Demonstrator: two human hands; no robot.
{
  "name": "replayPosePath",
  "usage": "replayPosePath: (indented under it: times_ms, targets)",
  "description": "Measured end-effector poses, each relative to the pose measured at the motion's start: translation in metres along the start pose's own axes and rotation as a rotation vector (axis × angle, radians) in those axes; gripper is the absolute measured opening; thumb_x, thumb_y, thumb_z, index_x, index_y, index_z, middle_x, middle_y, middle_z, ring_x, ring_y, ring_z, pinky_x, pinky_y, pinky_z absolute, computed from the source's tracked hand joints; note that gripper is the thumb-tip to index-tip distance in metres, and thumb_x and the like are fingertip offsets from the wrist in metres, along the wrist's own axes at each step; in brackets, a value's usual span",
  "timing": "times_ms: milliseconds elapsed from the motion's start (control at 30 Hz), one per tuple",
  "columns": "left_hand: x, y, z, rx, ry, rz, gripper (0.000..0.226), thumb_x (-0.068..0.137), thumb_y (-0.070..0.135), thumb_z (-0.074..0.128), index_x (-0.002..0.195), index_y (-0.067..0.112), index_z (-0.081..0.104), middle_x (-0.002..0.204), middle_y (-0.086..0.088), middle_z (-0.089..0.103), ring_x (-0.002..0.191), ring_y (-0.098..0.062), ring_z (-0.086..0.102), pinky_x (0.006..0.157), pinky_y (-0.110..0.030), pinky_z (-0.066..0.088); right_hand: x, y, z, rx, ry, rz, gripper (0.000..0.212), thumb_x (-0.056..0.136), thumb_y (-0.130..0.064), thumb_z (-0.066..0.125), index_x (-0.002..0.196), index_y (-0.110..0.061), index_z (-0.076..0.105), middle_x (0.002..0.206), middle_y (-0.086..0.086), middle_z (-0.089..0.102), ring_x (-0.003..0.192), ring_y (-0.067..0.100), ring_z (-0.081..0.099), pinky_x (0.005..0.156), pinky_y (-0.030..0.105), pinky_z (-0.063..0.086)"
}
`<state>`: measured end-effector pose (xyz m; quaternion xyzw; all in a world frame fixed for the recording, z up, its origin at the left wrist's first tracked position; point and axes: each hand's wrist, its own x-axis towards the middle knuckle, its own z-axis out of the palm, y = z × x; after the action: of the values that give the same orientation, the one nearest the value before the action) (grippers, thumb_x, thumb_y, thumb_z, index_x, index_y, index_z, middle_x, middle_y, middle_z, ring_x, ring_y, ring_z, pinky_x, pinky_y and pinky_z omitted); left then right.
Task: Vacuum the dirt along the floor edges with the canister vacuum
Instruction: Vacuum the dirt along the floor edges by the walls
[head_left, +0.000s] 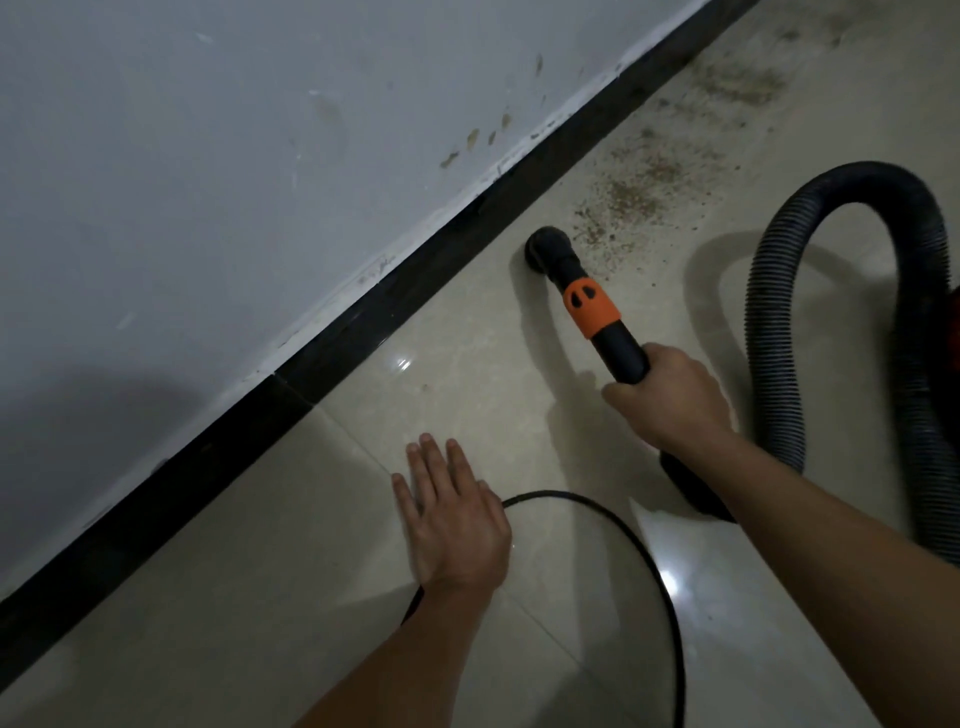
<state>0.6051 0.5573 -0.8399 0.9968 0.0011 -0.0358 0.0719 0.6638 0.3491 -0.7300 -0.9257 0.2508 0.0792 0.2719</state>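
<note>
My right hand (670, 400) grips the black vacuum wand (621, 348), which has an orange collar (592, 306). Its round black nozzle (548, 247) rests on the beige tiled floor, close to the black skirting (415, 280) but not touching it. Brown dirt (634, 192) lies scattered on the floor just beyond the nozzle, running on along the wall edge toward the far right. My left hand (452, 514) lies flat on the floor with its fingers spread, holding nothing. The ribbed black hose (779, 322) loops up on the right.
A thin black power cord (639, 551) curves across the floor from under my left wrist. A grey-white wall (208, 182) with scuffs and stains rises behind the skirting. A red part of the canister (953, 317) shows at the right edge.
</note>
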Motion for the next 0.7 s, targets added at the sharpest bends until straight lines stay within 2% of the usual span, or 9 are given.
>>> replayPosePath:
  times_ms: [67,133,233,300,433,567,700]
  targets:
    - [0.000,0.000,0.000,0.000,0.001,0.001,0.062,0.093,0.033,0.022,0.143,0.002,0.039,0.152,-0.022,0.030,0.143,-0.035,0.026,0.114,-0.054,0.019,0.006,-0.008,0.005,0.085,-0.037,0.014,0.023,0.073,-0.032,0.068,0.090,-0.022,0.057,0.074,0.003,0.062,0.065,0.024,0.061,0.059,0.031,0.047]
    - [0.001,-0.002,0.001,0.004,-0.003,0.001,0.062,0.093,0.033,0.022,0.144,0.003,0.039,0.153,-0.022,0.030,0.143,-0.034,0.026,0.114,-0.054,0.019,0.001,-0.009,0.001,0.268,-0.104,0.032,0.022,0.070,-0.028,0.069,0.088,-0.021,0.057,0.071,0.007,0.064,0.058,0.026,0.062,0.056,0.036,0.052]
    - [0.001,-0.003,0.002,0.011,-0.006,-0.005,0.062,0.093,0.033,0.023,0.144,0.003,0.039,0.153,-0.021,0.030,0.143,-0.034,0.026,0.115,-0.054,0.018,-0.016,0.007,-0.018,0.517,-0.197,0.086,0.017,0.079,-0.010,0.070,0.090,-0.011,0.057,0.063,0.010,0.056,0.046,0.022,0.049,0.047,0.031,0.044]
    - [0.001,-0.003,0.003,0.009,-0.007,-0.004,0.062,0.092,0.033,0.023,0.144,0.003,0.039,0.153,-0.022,0.030,0.143,-0.035,0.026,0.115,-0.054,0.018,-0.026,0.023,-0.036,0.619,-0.167,0.167,0.014,0.081,-0.004,0.068,0.089,-0.007,0.057,0.061,0.011,0.051,0.045,0.021,0.045,0.044,0.030,0.040]
    - [0.001,-0.003,0.002,-0.006,0.005,-0.002,0.062,0.092,0.032,0.023,0.143,0.002,0.041,0.152,-0.022,0.032,0.142,-0.035,0.027,0.115,-0.054,0.018,-0.031,0.051,-0.068,0.793,-0.043,0.346,0.011,0.080,-0.004,0.065,0.080,-0.009,0.055,0.058,0.009,0.049,0.039,0.018,0.044,0.044,0.028,0.041]
    - [0.000,-0.003,0.002,-0.013,0.012,0.007,0.062,0.091,0.031,0.025,0.142,0.001,0.042,0.150,-0.024,0.033,0.141,-0.037,0.029,0.115,-0.054,0.016,-0.048,0.076,-0.080,0.840,-0.081,0.481,0.008,0.081,-0.007,0.063,0.077,-0.009,0.056,0.058,0.007,0.050,0.038,0.016,0.045,0.042,0.028,0.041]
    - [0.000,-0.003,0.003,-0.021,0.010,0.007,0.064,0.090,0.032,0.024,0.143,0.001,0.041,0.151,-0.024,0.033,0.142,-0.037,0.026,0.115,-0.053,0.014,-0.091,0.102,-0.081,0.828,-0.078,0.554,0.007,0.082,-0.008,0.066,0.085,-0.007,0.059,0.059,0.009,0.053,0.042,0.018,0.048,0.044,0.028,0.043]
